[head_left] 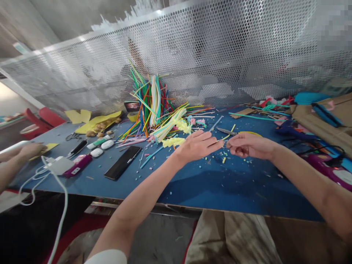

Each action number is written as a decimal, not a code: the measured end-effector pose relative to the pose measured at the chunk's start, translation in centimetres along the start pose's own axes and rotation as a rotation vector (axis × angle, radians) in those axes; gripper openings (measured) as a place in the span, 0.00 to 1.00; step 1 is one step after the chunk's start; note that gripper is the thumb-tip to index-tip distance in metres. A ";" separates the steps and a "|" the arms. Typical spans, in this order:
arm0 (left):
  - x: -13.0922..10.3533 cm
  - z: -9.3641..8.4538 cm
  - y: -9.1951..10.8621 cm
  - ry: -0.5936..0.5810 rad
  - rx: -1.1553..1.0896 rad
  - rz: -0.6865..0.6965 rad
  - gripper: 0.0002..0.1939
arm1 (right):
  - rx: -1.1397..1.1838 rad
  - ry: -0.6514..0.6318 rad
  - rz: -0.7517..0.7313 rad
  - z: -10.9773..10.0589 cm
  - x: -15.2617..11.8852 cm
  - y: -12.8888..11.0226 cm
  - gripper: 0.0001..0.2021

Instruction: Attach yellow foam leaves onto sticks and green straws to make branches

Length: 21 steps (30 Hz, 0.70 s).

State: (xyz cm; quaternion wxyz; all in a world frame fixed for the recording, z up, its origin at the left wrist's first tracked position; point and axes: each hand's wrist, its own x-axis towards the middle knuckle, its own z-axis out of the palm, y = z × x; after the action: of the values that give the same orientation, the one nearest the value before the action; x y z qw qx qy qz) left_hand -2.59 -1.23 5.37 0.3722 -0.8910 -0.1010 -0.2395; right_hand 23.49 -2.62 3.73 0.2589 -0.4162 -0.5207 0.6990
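My left hand (198, 147) reaches over the middle of the blue table (192, 194), palm down, fingers stretched to the right, thumb hidden. A short pale-yellow strip (227, 137) shows by its fingertips; I cannot tell whether they touch it. Facing it, my right hand (247, 146) is closed in a pinch on something too small to make out. Scissors (227, 131) with yellow handles are just behind the right fingers, partly covered by them. Yellow fuzzy pipe-cleaner shapes (173, 142) lie beyond my left hand, with small pink and blue ones (196, 121) nearby.
A big bunch of coloured pipe cleaners (155, 101) stands against the perforated metal screen (220, 47). To the left are a black phone (123, 163), a purple power strip (78, 165) and a co-worker's hands (31, 151). Cardboard (316, 117) lies at right; scraps are scattered about.
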 end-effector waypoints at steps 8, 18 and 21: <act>-0.3 0.5 -0.1 -0.084 -0.031 -0.014 0.10 | -0.232 0.096 -0.127 0.6 -0.1 -0.3 0.15; -0.4 1.3 -0.1 -0.123 -0.150 -0.152 0.11 | -0.626 0.382 -0.499 1.8 -0.7 0.1 0.15; -0.5 1.6 0.0 -0.134 -0.221 -0.193 0.12 | -0.799 0.470 -0.589 1.7 -0.6 0.4 0.14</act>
State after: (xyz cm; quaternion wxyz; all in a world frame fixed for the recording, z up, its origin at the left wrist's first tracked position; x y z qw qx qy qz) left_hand -2.44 -0.10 4.16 0.2399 -0.9266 -0.1836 -0.2238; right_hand 22.38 -4.07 3.67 0.3748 -0.4637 -0.7682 0.2330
